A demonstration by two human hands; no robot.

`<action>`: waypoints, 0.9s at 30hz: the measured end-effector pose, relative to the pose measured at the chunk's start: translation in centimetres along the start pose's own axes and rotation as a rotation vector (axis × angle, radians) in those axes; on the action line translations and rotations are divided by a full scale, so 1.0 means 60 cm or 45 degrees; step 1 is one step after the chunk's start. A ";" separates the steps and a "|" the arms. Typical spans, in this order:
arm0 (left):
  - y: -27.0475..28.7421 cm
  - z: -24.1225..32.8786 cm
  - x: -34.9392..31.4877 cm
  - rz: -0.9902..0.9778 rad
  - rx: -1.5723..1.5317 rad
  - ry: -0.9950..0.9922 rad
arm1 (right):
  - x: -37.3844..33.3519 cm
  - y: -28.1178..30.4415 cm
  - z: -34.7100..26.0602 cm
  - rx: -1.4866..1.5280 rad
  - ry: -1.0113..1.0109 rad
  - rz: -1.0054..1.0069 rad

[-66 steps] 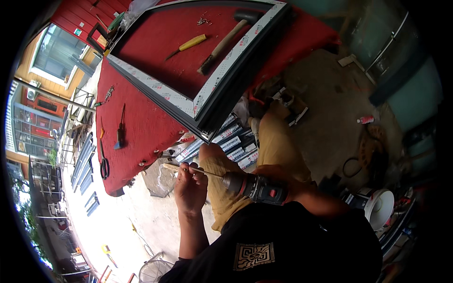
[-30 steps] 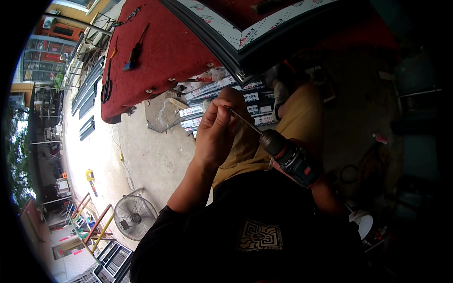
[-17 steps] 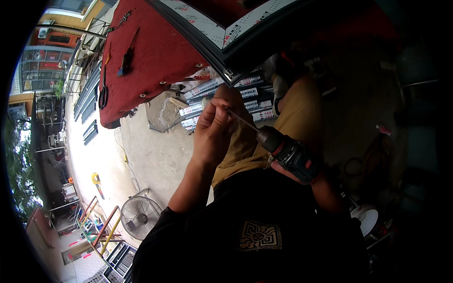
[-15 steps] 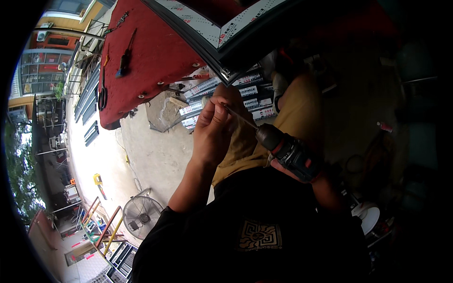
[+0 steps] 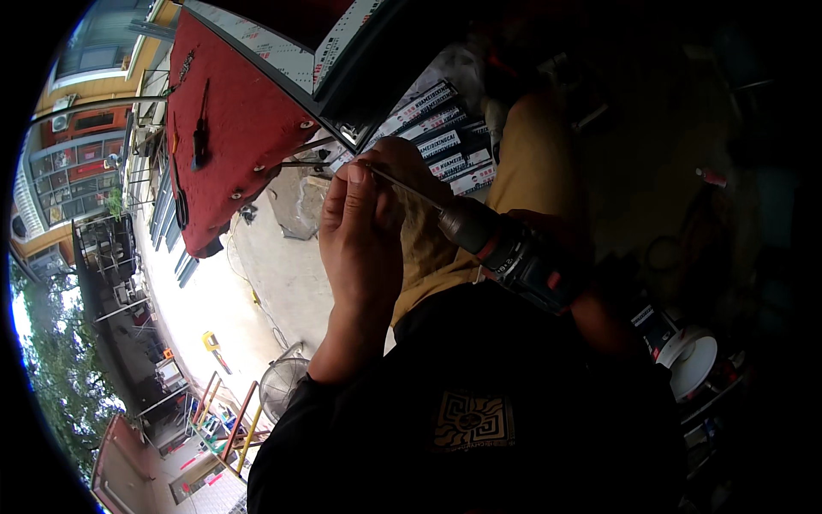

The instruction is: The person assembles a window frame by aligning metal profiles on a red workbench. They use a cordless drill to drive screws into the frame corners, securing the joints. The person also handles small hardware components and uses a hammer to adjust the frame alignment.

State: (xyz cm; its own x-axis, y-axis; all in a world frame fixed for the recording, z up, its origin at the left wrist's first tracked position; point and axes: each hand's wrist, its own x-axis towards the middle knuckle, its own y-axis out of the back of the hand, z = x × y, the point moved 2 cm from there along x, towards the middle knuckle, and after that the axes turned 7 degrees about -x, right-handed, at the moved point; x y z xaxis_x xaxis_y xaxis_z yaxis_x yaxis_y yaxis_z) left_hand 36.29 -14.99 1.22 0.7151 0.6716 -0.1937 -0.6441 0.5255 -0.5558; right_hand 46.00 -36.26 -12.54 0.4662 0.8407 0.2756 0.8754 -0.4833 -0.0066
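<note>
My right hand (image 5: 589, 310), mostly in shadow and partly hidden, grips a dark cordless drill (image 5: 514, 257) with a red ring behind its chuck. A long thin bit (image 5: 407, 188) points from the chuck up and left. At the bit's tip, my left hand (image 5: 360, 214) is closed in a pinch, thumb against fingers. Whatever small piece sits between those fingertips is too small to make out. Just beyond the fingertips is the corner of a dark metal frame (image 5: 347, 128) with white printed film, resting on a red-covered table (image 5: 248, 103).
A screwdriver (image 5: 200, 137) lies on the red cover. Film-wrapped profiles (image 5: 445, 141) lie on the floor past my knees. A standing fan (image 5: 281, 385) is at lower left, a yellow-handled tool (image 5: 211, 343) on the floor nearby, and a white round object (image 5: 693, 364) at right.
My view has turned, so table and frame sit further left. Both hands have shifted slightly left with the drill; the bit's tip stays at my left fingertips.
</note>
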 end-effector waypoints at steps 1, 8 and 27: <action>-0.008 0.001 -0.001 0.077 0.026 -0.015 | -0.004 0.003 0.006 -0.013 0.003 -0.002; -0.031 -0.005 0.003 0.107 0.001 -0.001 | 0.017 0.028 -0.021 0.047 -0.045 -0.117; -0.058 -0.023 -0.013 0.213 0.144 -0.065 | 0.017 0.021 -0.047 0.248 -0.212 0.051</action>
State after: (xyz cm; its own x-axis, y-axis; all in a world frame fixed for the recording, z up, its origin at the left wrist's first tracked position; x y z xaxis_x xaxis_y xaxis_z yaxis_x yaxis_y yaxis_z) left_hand 38.34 -18.07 2.21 0.5826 0.7787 -0.2327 -0.7812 0.4576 -0.4247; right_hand 47.21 -36.70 -9.58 0.5013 0.8583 0.1094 0.8565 -0.4743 -0.2035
